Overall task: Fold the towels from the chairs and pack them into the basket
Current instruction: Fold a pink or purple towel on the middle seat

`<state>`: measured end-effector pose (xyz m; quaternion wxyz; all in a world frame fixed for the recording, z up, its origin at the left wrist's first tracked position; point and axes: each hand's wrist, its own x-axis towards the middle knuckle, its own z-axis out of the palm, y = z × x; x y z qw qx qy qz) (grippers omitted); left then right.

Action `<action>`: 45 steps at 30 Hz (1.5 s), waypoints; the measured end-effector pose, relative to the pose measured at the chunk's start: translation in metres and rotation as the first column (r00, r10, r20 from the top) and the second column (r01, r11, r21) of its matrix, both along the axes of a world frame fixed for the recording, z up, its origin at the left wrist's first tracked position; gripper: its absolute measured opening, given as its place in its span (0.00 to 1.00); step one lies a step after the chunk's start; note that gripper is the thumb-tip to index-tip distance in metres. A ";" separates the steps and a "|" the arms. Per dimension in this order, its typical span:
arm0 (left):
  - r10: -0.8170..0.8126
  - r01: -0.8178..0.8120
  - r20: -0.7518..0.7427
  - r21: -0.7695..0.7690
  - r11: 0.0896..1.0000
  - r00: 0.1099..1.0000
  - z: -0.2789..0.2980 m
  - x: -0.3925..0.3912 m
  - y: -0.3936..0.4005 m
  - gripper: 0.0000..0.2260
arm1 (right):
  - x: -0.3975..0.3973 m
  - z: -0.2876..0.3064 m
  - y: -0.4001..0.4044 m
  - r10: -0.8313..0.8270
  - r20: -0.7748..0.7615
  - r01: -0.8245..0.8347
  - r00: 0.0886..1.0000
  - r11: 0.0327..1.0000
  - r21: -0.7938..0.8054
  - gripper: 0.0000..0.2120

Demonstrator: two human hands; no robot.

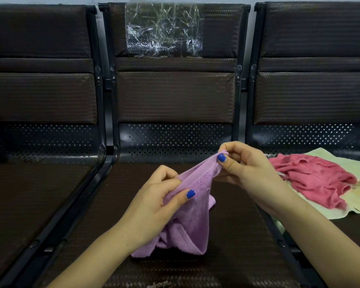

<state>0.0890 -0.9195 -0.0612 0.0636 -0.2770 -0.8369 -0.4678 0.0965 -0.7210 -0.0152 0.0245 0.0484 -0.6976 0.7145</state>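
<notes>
A lilac towel (192, 217) hangs crumpled above the seat of the middle chair (233, 235). My left hand (154, 202) pinches its upper edge with thumb and fingers. My right hand (245, 169) pinches the same edge higher and further right, near a corner, so the hem stretches between the two hands. The towel's lower part droops onto the seat. On the right chair lies a rumpled pink towel (312, 177) on top of a pale yellow towel (353, 198). No basket is in view.
Three dark brown woven chairs stand in a row with black metal frames. The left chair (29, 194) has a bare seat. A sheet of crinkled clear plastic (164, 30) is stuck on the middle chair's backrest.
</notes>
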 end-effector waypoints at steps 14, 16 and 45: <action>-0.033 0.031 0.019 0.099 0.995 0.999 0.002 0.016 0.020 0.17 | 0.005 0.007 -0.005 0.063 0.134 -0.012 0.989 0.935 -0.355 0.05; -0.022 0.024 -0.014 0.124 0.992 1.000 0.002 0.016 0.020 0.18 | 0.006 0.010 -0.004 0.062 0.136 -0.013 0.989 0.940 -0.341 0.04; -0.341 0.320 0.493 0.128 0.939 0.801 -0.009 0.001 0.000 0.45 | 0.002 0.011 0.037 -0.086 -0.071 0.074 0.994 0.985 -0.154 0.17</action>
